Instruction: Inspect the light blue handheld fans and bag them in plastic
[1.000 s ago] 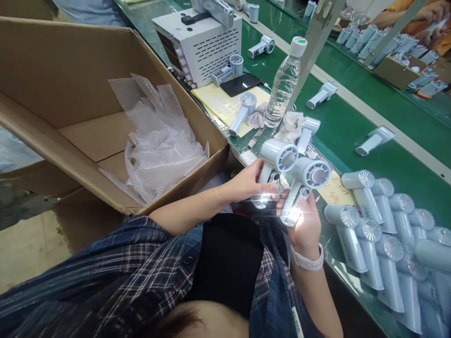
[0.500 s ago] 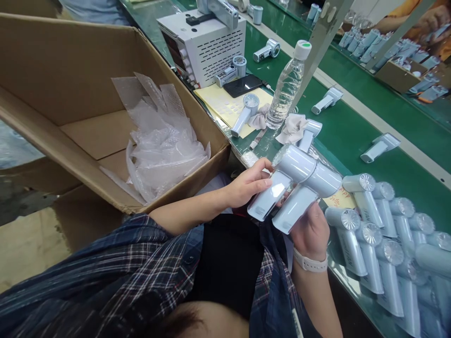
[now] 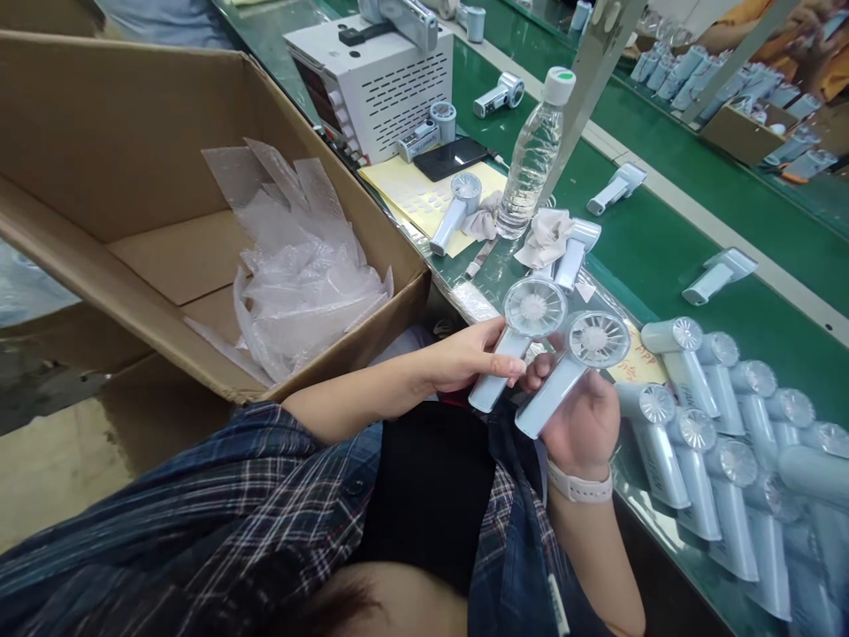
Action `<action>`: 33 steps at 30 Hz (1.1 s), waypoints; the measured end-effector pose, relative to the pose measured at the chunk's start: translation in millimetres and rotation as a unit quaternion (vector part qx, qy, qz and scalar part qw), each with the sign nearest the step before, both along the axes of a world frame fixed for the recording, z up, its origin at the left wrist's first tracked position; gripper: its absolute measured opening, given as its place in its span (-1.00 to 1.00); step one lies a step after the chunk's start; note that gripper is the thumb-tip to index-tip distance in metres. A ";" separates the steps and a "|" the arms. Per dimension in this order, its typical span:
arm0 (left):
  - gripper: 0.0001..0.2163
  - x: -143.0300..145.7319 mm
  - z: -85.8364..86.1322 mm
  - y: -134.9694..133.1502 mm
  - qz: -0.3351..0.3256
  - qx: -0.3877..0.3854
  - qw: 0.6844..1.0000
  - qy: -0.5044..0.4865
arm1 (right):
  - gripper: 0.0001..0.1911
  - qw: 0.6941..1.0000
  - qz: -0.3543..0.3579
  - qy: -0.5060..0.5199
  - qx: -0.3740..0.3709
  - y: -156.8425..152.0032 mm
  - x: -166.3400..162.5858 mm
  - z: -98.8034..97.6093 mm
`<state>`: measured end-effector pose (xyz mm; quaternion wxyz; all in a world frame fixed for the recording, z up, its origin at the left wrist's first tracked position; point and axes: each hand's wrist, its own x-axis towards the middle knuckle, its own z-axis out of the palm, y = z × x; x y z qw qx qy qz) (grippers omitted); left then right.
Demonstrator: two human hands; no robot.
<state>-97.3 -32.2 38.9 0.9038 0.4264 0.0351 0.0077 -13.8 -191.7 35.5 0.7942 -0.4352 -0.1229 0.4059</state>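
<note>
My left hand [image 3: 472, 356] is closed round the handle of one light-blue handheld fan [image 3: 534, 307]. Beside it, my right hand [image 3: 584, 419] grips a second handheld fan [image 3: 598, 339] by its handle. Both round grilles face up towards me, and the two heads are close together, with the handles slanting down to the left. Just beyond them, another handheld fan [image 3: 577, 255] lies by a crumpled tissue [image 3: 545, 239]. Several more handheld fans [image 3: 696, 433] are stacked in rows to the right of my right hand.
An open cardboard box [image 3: 159, 257] with clear plastic bags [image 3: 298, 283] stands at my left. On the bench are a water bottle [image 3: 532, 164], a phone [image 3: 451, 158] and a white power supply [image 3: 398, 93]. Fans lie along the green belt [image 3: 669, 226]. Across it, a person's hand [image 3: 799, 40] shows.
Both fans have been turned in my hands: their smooth cylinder sides showed before, and now their front grilles face up. My hands stay in nearly the same place.
</note>
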 end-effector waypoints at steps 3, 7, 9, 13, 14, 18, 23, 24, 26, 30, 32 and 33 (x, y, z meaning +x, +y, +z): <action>-0.55 1.3 -6.3 1.5 0.009 -0.036 0.999 0.008 | -0.56 1.000 0.007 -0.013 -0.001 0.5 -0.9 1.1; -0.66 3.3 -12.3 3.6 -0.003 -0.066 0.998 -0.021 | -0.49 0.999 0.031 -0.024 0.008 -0.4 -1.6 3.6; -0.68 3.8 -13.2 3.2 0.010 -0.061 0.998 -0.029 | -0.54 0.999 0.018 -0.029 0.013 -0.9 -2.0 4.5; -0.66 3.3 -12.1 2.1 0.008 -0.049 0.998 -0.032 | -0.65 0.999 -0.026 -0.031 0.019 -2.6 -3.8 6.3; -0.64 3.0 -11.7 2.2 0.006 -0.043 0.999 -0.028 | -0.66 0.999 -0.036 -0.025 0.019 -3.3 -4.4 6.9; -0.54 2.3 -9.6 2.7 0.014 -0.006 1.000 -0.001 | -0.72 0.997 -0.078 -0.004 0.018 -6.5 -6.6 10.7; -0.45 1.6 -5.8 1.3 0.027 0.016 0.999 0.026 | -0.70 0.996 -0.084 0.003 0.015 -8.1 -7.5 14.6; -0.44 1.6 -5.1 1.1 0.031 0.020 0.999 0.029 | -0.69 0.997 -0.078 0.002 0.016 -8.3 -7.5 14.8; -0.42 1.7 -3.7 0.8 0.034 0.027 0.999 0.033 | -0.71 0.997 -0.069 -0.003 0.019 -8.7 -7.5 14.7; -0.40 2.4 -2.2 1.0 0.029 0.039 0.998 0.032 | -0.70 0.997 -0.067 0.023 0.014 -10.0 -5.8 11.6; -0.37 3.0 -2.6 1.2 0.027 0.043 0.998 0.028 | -0.68 0.996 -0.081 0.046 0.005 -10.9 -3.5 8.9; -0.35 3.3 -3.1 1.4 0.031 0.046 0.998 0.028 | -0.68 0.994 -0.091 0.054 0.001 -11.3 -2.1 7.6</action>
